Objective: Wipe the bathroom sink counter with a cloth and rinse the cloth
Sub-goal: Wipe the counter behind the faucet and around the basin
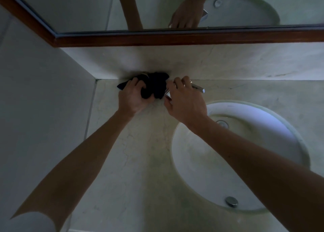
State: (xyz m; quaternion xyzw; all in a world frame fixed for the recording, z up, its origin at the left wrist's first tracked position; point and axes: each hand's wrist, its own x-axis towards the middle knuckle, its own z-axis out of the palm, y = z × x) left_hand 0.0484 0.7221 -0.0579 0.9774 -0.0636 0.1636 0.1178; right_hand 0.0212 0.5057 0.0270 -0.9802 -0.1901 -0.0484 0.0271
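We see the dark cloth (154, 84) bunched at the back edge of the surface (133, 153), near its back-left corner, against the wall. Our left hand (134, 97) grips it, fingers curled into the folds; the wad's long axis runs roughly left to right along the wall, one corner pointing left. Just to its right, our right hand (184, 100) curls around the chrome faucet (198, 87). The sink (287, 126) lies to the right, so rinsing likely means carrying the cloth rightward.

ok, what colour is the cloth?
Black, or very dark; the cloth, bunched in the left hand, shows best in the head view.
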